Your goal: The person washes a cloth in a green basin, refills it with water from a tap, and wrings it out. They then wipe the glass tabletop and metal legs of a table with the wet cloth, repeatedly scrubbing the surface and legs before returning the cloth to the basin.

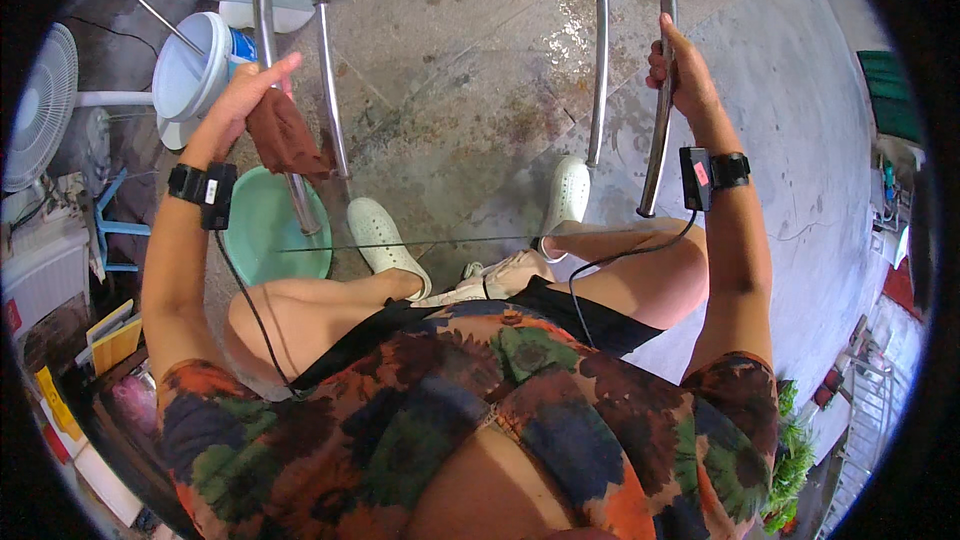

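A glass tabletop (465, 30) with curved chrome legs spans the area before me, its legs pointing toward my body. My left hand (262, 90) is at the left outer chrome leg (264, 22), with a brown cloth (283, 136) hanging from it against the leg. My right hand (681, 71) wraps around the right outer chrome leg (654, 165), thumb along the tube. Two inner chrome legs (331, 90) (599, 82) stand between my hands, touched by neither. The lower end of the left outer leg is over a green basin (259, 240).
On the left are a white bucket (191, 75) with a blue-handled rod (150, 4) in it, a white fan (45, 109) and a light-blue stool (120, 225). Wet patches mark the concrete floor (465, 187). Green plants (791, 465) are at lower right.
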A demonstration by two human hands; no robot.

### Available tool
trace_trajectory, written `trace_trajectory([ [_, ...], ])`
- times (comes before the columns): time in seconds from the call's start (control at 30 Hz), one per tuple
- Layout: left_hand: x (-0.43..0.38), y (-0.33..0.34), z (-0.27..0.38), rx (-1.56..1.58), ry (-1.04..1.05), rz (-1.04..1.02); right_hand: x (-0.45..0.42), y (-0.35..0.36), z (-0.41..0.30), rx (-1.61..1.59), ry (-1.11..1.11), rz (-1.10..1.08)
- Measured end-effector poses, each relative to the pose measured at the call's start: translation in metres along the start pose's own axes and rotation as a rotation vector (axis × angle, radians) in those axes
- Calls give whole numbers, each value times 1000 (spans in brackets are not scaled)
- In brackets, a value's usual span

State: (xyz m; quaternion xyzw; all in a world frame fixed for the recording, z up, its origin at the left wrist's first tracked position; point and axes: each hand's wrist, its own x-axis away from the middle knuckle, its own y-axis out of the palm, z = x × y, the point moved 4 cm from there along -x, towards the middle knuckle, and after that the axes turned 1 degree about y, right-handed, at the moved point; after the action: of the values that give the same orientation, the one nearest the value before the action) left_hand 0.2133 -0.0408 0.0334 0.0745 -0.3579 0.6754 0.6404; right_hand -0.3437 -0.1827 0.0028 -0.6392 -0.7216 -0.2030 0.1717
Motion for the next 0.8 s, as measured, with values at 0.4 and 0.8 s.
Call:
trace_trajectory([
  [0.4,-38,37,-61,-31,-140,-19,-62,-22,69,61,175,58],
  [0.8,-79,38,-76,16,-232,-60,-100,-13,77,119,243,53],
])
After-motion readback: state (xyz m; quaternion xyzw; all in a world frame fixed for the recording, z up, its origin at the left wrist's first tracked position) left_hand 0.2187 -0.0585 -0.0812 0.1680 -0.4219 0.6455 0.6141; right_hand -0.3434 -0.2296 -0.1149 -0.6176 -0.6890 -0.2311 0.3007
